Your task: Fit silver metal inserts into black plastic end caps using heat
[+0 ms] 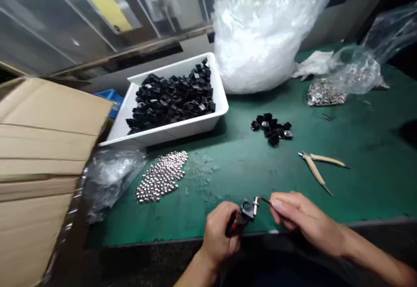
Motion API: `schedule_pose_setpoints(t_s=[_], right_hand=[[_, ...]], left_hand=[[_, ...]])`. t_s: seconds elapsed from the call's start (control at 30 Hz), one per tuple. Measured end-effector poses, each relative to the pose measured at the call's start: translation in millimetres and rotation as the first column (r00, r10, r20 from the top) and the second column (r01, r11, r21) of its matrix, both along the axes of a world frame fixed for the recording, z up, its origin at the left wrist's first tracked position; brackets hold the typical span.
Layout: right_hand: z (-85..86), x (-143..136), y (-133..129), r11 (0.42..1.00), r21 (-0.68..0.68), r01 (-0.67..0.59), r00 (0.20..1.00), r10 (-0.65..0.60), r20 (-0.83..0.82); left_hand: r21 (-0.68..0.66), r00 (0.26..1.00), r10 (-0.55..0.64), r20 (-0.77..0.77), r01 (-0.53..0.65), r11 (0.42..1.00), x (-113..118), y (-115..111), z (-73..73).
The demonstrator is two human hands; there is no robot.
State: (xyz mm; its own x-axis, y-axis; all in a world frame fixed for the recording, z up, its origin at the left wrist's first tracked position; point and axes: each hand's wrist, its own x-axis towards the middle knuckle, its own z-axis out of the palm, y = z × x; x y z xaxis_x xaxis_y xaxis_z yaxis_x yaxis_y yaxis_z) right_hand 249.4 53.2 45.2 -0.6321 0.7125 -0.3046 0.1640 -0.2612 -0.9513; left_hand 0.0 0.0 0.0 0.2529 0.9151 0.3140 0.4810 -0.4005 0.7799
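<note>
Near the table's front edge my left hand (222,230) is closed around a tool with red and black handles (235,225). At the tool's front end is a dark part with a round hole (246,208), with a small silver cylinder (256,206) beside it. My right hand (298,217) pinches a thin dark bent rod (265,200), whose far end meets the cylinder. Beyond my hands lie a small pile of black parts (273,130), some with silver pieces, and cutters with cream handles (317,165), their handles spread apart.
A white tray (169,131) holds many black parts. Silver pieces (161,177) are spread on the green table (241,169), beside a clear bag (112,178). A cardboard box (42,148) stands left, a large white plastic bag (260,39) behind, and a bag of metal parts (327,92) back right.
</note>
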Motion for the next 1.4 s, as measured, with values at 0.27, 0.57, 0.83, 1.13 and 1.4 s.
schedule_pose_setpoints(t_s=[0.27,0.57,0.83,1.13,1.4], right_hand=[[13.5,-38,33,0.98,-0.196,0.018,1.0,-0.021,-0.013],[-8.9,-137,83,0.893,-0.449,0.013,1.0,-0.001,0.027],[6.9,-239,117,0.958,-0.28,-0.059,0.987,0.098,0.127],[-2.9,-332,152,0.944,0.223,-0.241,0.92,0.149,0.363],[-8.2,-353,150,0.704,0.532,-0.47,0.805,0.095,0.586]], left_hand=[[-0.055,0.946,0.291,0.145,-0.286,0.957,5,-2,-0.7],[0.017,0.838,0.475,0.268,-0.497,0.868,-20,-13,-3.0],[0.103,0.766,0.558,0.319,-0.614,0.783,-36,-11,-7.0],[0.046,0.683,0.58,0.444,-0.664,0.746,-31,-11,-23.6],[-0.001,0.615,0.638,0.463,-0.719,0.695,-28,-9,-17.7]])
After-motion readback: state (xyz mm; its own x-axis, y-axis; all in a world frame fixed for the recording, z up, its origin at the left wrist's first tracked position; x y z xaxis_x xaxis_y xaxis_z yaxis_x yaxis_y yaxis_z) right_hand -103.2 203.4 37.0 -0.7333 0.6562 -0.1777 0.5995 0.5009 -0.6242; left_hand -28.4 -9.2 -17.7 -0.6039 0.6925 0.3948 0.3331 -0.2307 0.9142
